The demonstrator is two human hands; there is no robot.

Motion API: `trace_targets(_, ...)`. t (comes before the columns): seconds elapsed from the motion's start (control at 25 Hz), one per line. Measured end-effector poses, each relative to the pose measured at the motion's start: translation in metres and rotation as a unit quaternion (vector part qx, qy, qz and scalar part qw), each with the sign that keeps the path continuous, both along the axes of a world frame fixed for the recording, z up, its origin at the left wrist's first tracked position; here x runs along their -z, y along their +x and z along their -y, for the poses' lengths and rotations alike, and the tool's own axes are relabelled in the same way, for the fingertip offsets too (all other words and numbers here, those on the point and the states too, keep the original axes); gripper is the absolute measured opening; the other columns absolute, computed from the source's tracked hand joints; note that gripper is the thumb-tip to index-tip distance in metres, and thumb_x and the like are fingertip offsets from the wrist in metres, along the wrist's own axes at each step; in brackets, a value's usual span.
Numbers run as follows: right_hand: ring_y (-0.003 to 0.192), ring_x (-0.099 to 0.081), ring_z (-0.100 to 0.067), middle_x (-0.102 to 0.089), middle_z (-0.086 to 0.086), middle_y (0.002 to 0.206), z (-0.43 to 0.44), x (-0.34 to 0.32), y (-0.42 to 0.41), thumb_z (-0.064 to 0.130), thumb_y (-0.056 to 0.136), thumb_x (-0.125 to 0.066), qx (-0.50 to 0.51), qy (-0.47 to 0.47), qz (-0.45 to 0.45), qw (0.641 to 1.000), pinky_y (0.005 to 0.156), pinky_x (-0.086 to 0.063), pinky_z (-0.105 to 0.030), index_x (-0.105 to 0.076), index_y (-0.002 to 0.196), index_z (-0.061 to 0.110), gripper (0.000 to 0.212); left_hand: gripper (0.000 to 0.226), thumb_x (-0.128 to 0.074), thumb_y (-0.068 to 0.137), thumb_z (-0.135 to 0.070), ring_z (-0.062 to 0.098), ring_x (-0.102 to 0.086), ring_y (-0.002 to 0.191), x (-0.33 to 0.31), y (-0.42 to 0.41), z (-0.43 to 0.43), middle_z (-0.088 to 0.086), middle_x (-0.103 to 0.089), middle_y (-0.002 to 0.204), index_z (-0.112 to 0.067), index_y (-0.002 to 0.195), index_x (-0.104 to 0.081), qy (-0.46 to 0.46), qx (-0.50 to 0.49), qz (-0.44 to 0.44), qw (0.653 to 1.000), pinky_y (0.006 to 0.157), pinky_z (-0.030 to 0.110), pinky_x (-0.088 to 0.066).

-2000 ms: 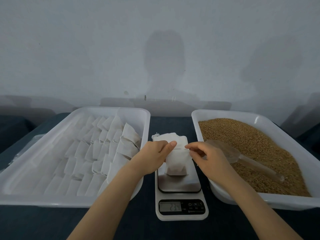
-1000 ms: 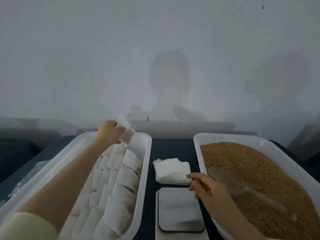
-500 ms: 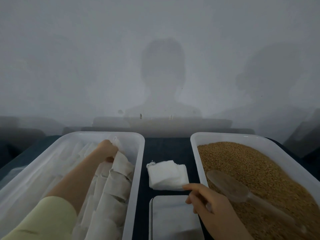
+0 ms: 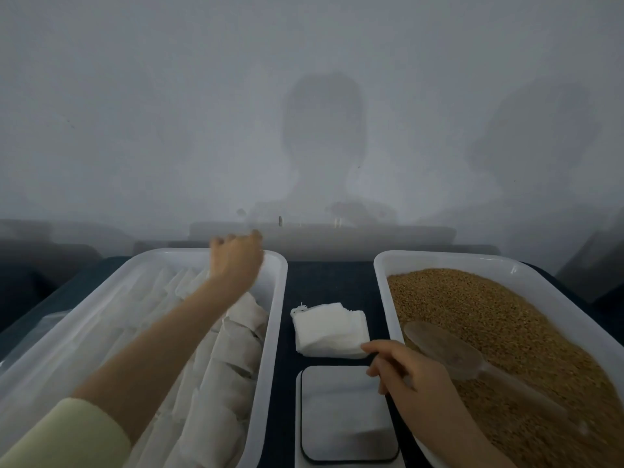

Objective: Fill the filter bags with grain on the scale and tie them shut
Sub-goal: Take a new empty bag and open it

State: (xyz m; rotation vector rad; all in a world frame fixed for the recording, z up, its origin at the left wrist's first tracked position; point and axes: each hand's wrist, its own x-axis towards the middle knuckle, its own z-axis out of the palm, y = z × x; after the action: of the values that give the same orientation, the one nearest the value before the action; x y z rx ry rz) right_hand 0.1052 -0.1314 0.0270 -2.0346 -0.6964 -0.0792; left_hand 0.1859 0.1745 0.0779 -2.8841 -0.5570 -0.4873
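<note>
The scale [image 4: 347, 413] sits at the bottom centre with a bare steel plate. Just beyond it lies a flat stack of empty white filter bags [image 4: 329, 329]. My right hand [image 4: 408, 369] hovers over the scale's far right corner; its index fingertip touches the stack's near corner and it holds nothing. My left hand [image 4: 236, 258] is raised over the far end of the left tray [image 4: 275, 332], back toward me, fingers curled and hidden. Filled, tied bags [image 4: 233, 363] lie in rows in that tray. The grain [image 4: 489, 319] fills the right tray [image 4: 381, 292].
A clear plastic scoop [image 4: 445, 352] lies on the grain, handle toward the near right. Both trays flank a narrow strip of dark cloth. A grey wall rises just behind the trays. The scale's display is out of view.
The filled bag went from the scale to the far end of the left tray. My left hand has since lifted from the bags. My right hand stays by the empty stack.
</note>
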Motion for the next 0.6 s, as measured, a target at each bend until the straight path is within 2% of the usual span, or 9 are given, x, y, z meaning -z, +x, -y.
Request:
trace_targets(0.08, 0.063, -0.062, -0.008, -0.065, 0.013, 0.074, 0.001, 0.0, 0.0, 0.004, 0.093, -0.052, 0.019, 0.014, 0.016, 1.0, 0.059, -0.048, -0.014, -0.063, 0.098, 0.034, 0.033, 0.023, -0.042, 0.098, -0.023, 0.024, -0.063, 0.095, 0.0, -0.003, 0.044, 0.003, -0.071, 0.1, -0.02, 0.109, -0.062, 0.016, 0.124, 0.016, 0.992, 0.082, 0.03, -0.034)
trace_targets(0.16, 0.062, -0.061, -0.006, -0.065, 0.011, 0.072, 0.003, 0.0, 0.001, 0.002, 0.092, -0.052, 0.042, 0.027, 0.03, 0.998, 0.057, -0.045, -0.011, -0.065, 0.097, 0.031, 0.032, 0.027, -0.042, 0.101, -0.028, 0.025, -0.064, 0.089, 0.013, -0.007, 0.088, 0.004, -0.07, 0.098, -0.015, 0.102, -0.066, 0.007, 0.202, -0.078, 0.976, 0.073, 0.029, -0.034)
trace_targets(0.28, 0.06, -0.06, -0.003, -0.064, 0.009, 0.072, 0.005, 0.0, 0.0, 0.0, 0.092, -0.052, 0.054, 0.041, 0.039, 0.997, 0.055, -0.042, -0.007, -0.065, 0.096, 0.029, 0.031, 0.035, -0.052, 0.097, -0.041, 0.022, -0.06, 0.083, 0.039, -0.007, 0.117, 0.005, -0.063, 0.093, -0.008, 0.104, -0.061, -0.042, 0.193, -0.237, 0.951, 0.071, 0.031, -0.041)
trace_targets(0.36, 0.059, -0.059, -0.002, -0.064, 0.008, 0.071, 0.006, 0.0, 0.0, -0.001, 0.092, -0.052, 0.053, 0.045, 0.034, 0.997, 0.055, -0.042, -0.007, -0.064, 0.095, 0.029, 0.032, 0.035, -0.06, 0.093, -0.037, 0.023, -0.059, 0.086, 0.051, -0.007, 0.118, 0.007, -0.058, 0.095, -0.005, 0.108, -0.06, -0.037, 0.183, -0.286, 0.94, 0.075, 0.033, -0.042)
trace_targets(0.48, 0.059, -0.06, -0.003, -0.064, 0.006, 0.071, 0.006, 0.0, 0.001, -0.001, 0.092, -0.051, 0.054, 0.045, 0.033, 0.997, 0.054, -0.041, -0.007, -0.064, 0.094, 0.029, 0.033, 0.019, -0.061, 0.092, -0.012, 0.026, -0.062, 0.095, 0.066, -0.01, 0.116, 0.009, -0.062, 0.105, -0.005, 0.109, -0.061, 0.017, 0.19, -0.28, 0.941, 0.081, 0.034, -0.045)
trace_targets(0.6, 0.059, -0.06, -0.003, -0.064, 0.005, 0.071, 0.006, 0.0, 0.0, -0.001, 0.092, -0.051, 0.055, 0.046, 0.034, 0.997, 0.055, -0.042, -0.007, -0.064, 0.094, 0.028, 0.032, 0.015, -0.053, 0.093, -0.007, 0.025, -0.064, 0.09, 0.071, -0.012, 0.117, 0.009, -0.063, 0.096, -0.006, 0.105, -0.063, -0.005, 0.182, -0.238, 0.954, 0.073, 0.032, -0.044)
